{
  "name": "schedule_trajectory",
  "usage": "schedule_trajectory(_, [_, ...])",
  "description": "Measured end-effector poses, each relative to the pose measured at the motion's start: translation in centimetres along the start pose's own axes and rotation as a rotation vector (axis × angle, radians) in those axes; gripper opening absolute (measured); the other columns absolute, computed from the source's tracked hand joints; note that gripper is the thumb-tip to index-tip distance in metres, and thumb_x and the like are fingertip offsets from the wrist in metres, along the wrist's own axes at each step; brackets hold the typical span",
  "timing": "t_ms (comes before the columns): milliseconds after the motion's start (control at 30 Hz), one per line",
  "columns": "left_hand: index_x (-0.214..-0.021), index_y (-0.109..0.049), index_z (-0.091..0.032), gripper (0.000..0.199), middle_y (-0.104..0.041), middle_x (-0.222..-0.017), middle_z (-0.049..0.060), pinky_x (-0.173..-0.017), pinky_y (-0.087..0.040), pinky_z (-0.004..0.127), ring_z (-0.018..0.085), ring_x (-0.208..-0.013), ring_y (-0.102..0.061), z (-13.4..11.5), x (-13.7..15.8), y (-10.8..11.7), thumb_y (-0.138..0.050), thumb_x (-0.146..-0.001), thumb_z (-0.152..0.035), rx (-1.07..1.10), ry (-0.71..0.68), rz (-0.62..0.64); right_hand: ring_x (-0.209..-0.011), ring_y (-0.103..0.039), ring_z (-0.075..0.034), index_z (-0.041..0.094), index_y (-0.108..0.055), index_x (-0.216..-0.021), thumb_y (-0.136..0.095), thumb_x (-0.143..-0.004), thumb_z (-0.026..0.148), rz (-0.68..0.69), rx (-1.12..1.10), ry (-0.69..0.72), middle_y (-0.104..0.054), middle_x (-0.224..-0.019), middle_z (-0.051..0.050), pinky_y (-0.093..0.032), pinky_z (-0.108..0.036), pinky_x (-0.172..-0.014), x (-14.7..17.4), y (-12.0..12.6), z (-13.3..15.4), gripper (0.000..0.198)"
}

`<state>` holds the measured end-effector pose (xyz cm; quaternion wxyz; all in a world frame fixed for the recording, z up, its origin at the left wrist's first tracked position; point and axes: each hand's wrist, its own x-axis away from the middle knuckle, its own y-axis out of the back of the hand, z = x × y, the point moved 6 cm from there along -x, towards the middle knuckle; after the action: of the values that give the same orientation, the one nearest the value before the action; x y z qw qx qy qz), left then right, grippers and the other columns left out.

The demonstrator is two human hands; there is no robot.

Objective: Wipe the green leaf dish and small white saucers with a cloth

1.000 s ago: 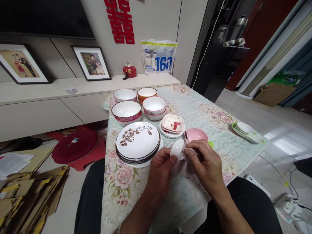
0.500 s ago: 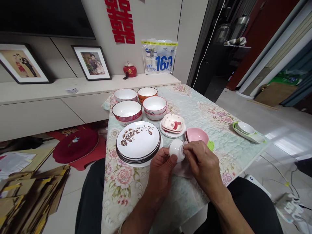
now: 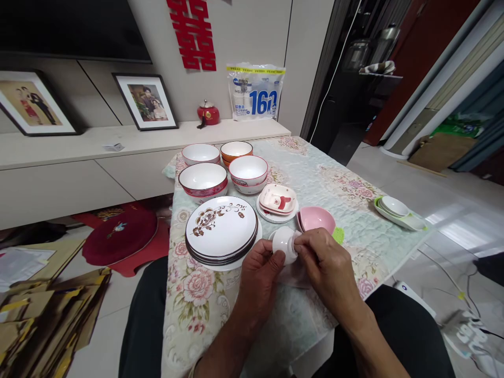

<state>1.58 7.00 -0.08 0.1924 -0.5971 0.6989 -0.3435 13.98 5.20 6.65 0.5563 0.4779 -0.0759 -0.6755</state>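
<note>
My left hand [image 3: 262, 270] grips a small white cup [image 3: 284, 244] by its side, thumb in front, and holds it tilted above the near part of the table. Against the cup's right end, my right hand [image 3: 325, 260] is closed in a pinch. A pale bit shows at those fingertips, but I cannot make out what it is. Something pale and flat [image 3: 294, 276] lies below the cup, partly covered by the hands. Pink bowls [image 3: 317, 218] stand just beyond my right hand. To the left of my left hand is a stack of plates [image 3: 220, 227] with brown flowers.
Several stacked bowls [image 3: 202, 177] stand at the table's far left. Square dishes [image 3: 277, 198] rest on small round plates [image 3: 271, 216]. Near the right edge, a small white bowl [image 3: 395, 206] sits in a green-rimmed dish [image 3: 409, 222]. A flowered cloth [image 3: 346, 181] covers the table.
The view has shifted slightly. Both hands keep the same hold around the white cup, with hardly any movement.
</note>
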Motion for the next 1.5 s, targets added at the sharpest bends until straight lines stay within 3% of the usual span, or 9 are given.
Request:
schedule_trajectory(100, [-0.081,-0.07,-0.016,0.022,-0.071,-0.076,-0.001,-0.072,-0.045,0.024,0.011,-0.071,-0.057,0.0,0.1,-0.3,-0.085,-0.074,-0.03,-0.066,-0.019,0.047,-0.083,-0.06,-0.016,0.02,-0.063,-0.091,-0.056,-0.095,0.008,0.062,-0.107,-0.021,-0.063,-0.089,-0.003,-0.047,-0.028,-0.072,0.2,0.0,0.9,0.015])
schedule_trajectory(300, [-0.087,-0.072,-0.015,0.02,-0.071,-0.077,0.001,-0.07,-0.045,0.024,0.012,-0.073,-0.058,-0.4,0.4,-0.8,-0.082,-0.077,-0.03,-0.187,-0.056,0.1,-0.088,-0.061,-0.017,0.022,-0.065,-0.096,-0.055,-0.095,0.007,-0.056,-0.09,0.094,-0.064,-0.091,-0.004,-0.048,-0.029,-0.075,-0.1,0.8,2.6,0.017])
schedule_trajectory(600, [-0.083,-0.073,-0.016,0.012,-0.074,-0.088,0.004,-0.08,-0.048,0.029,0.017,-0.084,-0.063,-1.3,0.4,-1.2,-0.079,-0.078,-0.025,-0.271,-0.141,0.137,-0.076,-0.063,-0.016,0.023,-0.067,-0.09,-0.064,-0.093,0.021,-0.142,-0.208,-0.216,-0.067,-0.086,0.0,-0.048,-0.03,-0.07,-0.2,1.2,-2.8,0.005])
schedule_trajectory(733, [-0.087,-0.07,-0.017,0.015,-0.07,-0.082,0.001,-0.073,-0.049,0.028,0.015,-0.076,-0.061,-0.6,0.5,-1.1,-0.078,-0.08,-0.028,-0.256,-0.092,0.13,-0.085,-0.063,-0.017,0.022,-0.067,-0.092,-0.061,-0.094,0.015,-0.107,-0.168,-0.071,-0.066,-0.09,-0.002,-0.048,-0.03,-0.074,-0.1,1.3,-0.4,0.01])
schedule_trajectory(867, [-0.085,-0.069,-0.017,0.017,-0.065,-0.077,-0.001,-0.069,-0.045,0.025,0.013,-0.072,-0.057,-0.9,0.4,-1.0,-0.078,-0.08,-0.03,-0.297,-0.153,0.115,-0.088,-0.062,-0.018,0.023,-0.069,-0.099,-0.056,-0.096,0.01,-0.014,-0.113,0.08,-0.063,-0.091,-0.005,-0.05,-0.03,-0.074,0.0,0.7,2.5,0.018])
schedule_trajectory(1000, [-0.082,-0.069,-0.017,0.018,-0.065,-0.074,-0.001,-0.069,-0.045,0.026,0.013,-0.071,-0.056,-1.0,0.4,-0.7,-0.078,-0.08,-0.032,-0.315,-0.144,0.116,-0.087,-0.063,-0.018,0.024,-0.069,-0.099,-0.058,-0.095,0.012,-0.063,-0.127,0.065,-0.065,-0.092,-0.005,-0.052,-0.031,-0.073,-0.2,1.0,1.4,0.016])
schedule_trajectory(1167, [-0.086,-0.071,-0.017,0.018,-0.073,-0.086,0.005,-0.082,-0.049,0.032,0.019,-0.084,-0.065,-0.5,0.6,-0.8,-0.078,-0.081,-0.032,-0.328,-0.093,0.135,-0.084,-0.064,-0.019,0.024,-0.069,-0.094,-0.063,-0.094,0.016,-0.134,-0.157,-0.041,-0.068,-0.088,-0.003,-0.052,-0.033,-0.073,-0.7,1.5,-1.6,0.01])
schedule_trajectory(1300, [-0.092,-0.074,-0.018,0.02,-0.071,-0.084,0.003,-0.075,-0.048,0.029,0.018,-0.078,-0.061,-0.6,0.6,-0.8,-0.077,-0.081,-0.035,-0.381,-0.107,0.122,-0.085,-0.063,-0.018,0.022,-0.071,-0.098,-0.06,-0.094,0.013,-0.087,-0.127,0.018,-0.065,-0.09,-0.005,-0.052,-0.031,-0.071,-0.4,1.4,-0.1,0.015])
schedule_trajectory(1500, [-0.077,-0.072,-0.017,0.014,-0.062,-0.075,0.002,-0.069,-0.043,0.028,0.017,-0.073,-0.052,-1.5,0.6,-1.0,-0.073,-0.082,-0.031,-0.512,-0.205,0.121,-0.088,-0.062,-0.017,0.021,-0.073,-0.102,-0.057,-0.095,0.01,0.028,-0.109,0.136,-0.061,-0.095,-0.007,-0.052,-0.03,-0.072,-0.1,1.0,2.5,0.02])
